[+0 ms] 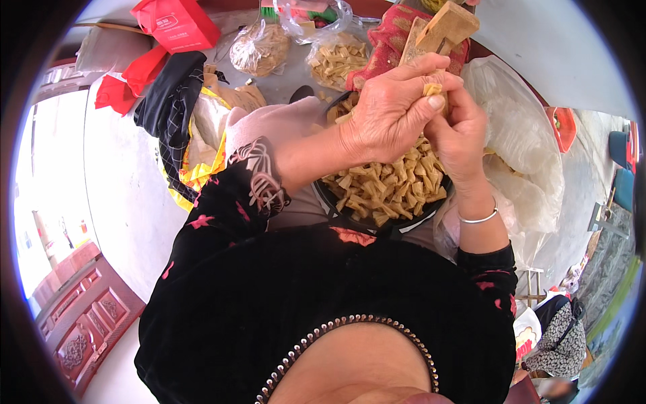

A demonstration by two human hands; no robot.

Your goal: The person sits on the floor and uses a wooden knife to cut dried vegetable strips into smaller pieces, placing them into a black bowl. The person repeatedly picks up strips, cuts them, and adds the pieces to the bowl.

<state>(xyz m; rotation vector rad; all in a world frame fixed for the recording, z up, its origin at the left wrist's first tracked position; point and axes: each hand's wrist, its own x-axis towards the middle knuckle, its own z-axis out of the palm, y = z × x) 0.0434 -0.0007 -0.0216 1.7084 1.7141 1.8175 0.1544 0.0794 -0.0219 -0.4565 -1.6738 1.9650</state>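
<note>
My left hand has a small yellowish folded piece pinched at its thumb and fingertips. Against it, my right hand has its fingers curled; what they grip is hidden. Both hands are at the near end of a wooden tool with a crosswise block on top, lying over a red patterned cloth. Below the hands, a dark round basin holds many tan folded pieces, like knotted or pinched strips. A silver bangle circles my right wrist.
Clear plastic bags of tan pieces stand on the floor ahead, near a red bag. A pink cloth and a yellow-edged sack lie left. Translucent plastic sheeting is right. A person in patterned clothing is at lower right.
</note>
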